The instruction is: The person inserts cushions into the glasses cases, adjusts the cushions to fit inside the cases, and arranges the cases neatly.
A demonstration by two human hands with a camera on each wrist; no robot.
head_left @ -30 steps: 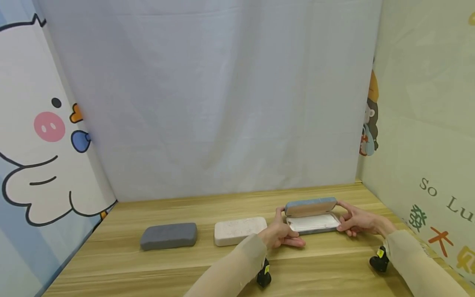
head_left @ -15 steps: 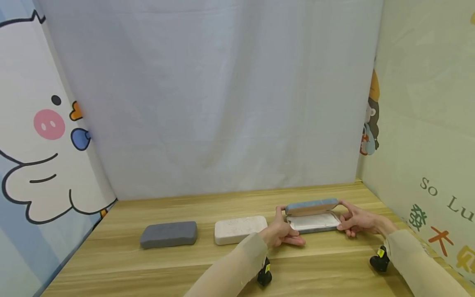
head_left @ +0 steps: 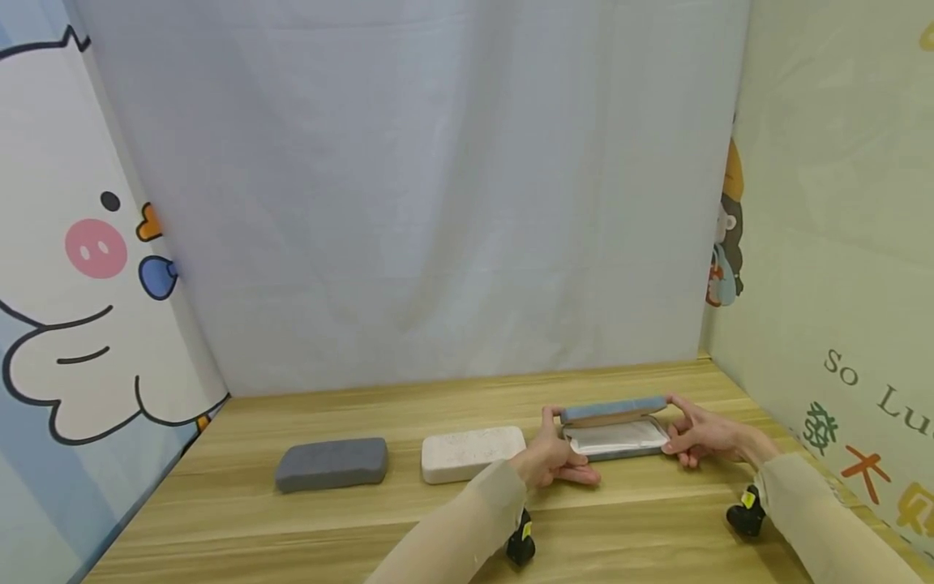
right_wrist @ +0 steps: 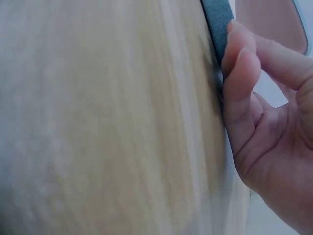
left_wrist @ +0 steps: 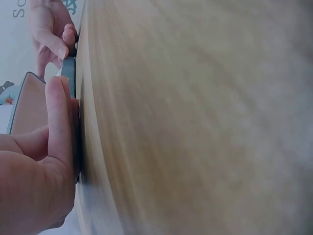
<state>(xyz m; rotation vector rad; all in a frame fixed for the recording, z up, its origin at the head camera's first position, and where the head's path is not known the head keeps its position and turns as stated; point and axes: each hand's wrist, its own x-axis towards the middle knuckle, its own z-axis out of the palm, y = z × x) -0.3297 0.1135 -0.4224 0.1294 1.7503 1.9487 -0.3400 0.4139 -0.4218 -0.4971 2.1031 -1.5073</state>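
Observation:
A blue glasses case [head_left: 614,409] lies on the table at the right in the head view, its lid raised partway over the base. Something white and smooth shows inside; whether it is lining or a packet I cannot tell. My left hand [head_left: 549,459] grips the case's left end, index finger up at the lid and thumb at the base's front corner. At the other end my right hand [head_left: 706,431] holds it likewise, thumb low and index finger on the lid corner. In the left wrist view the lid's pinkish inner face [left_wrist: 30,105] stands tilted above the base.
A white glasses case [head_left: 470,454] sits shut just left of my left hand. Farther left is a dark grey case [head_left: 332,464], also shut. A pale curtain [head_left: 438,203] closes off the back of the wooden table [head_left: 365,535], with printed cloths on both sides.
The lid of the blue glasses case has tipped down a little toward the base, my index fingers moving with it. Both hands stay at the case's ends; the other cases have not moved.

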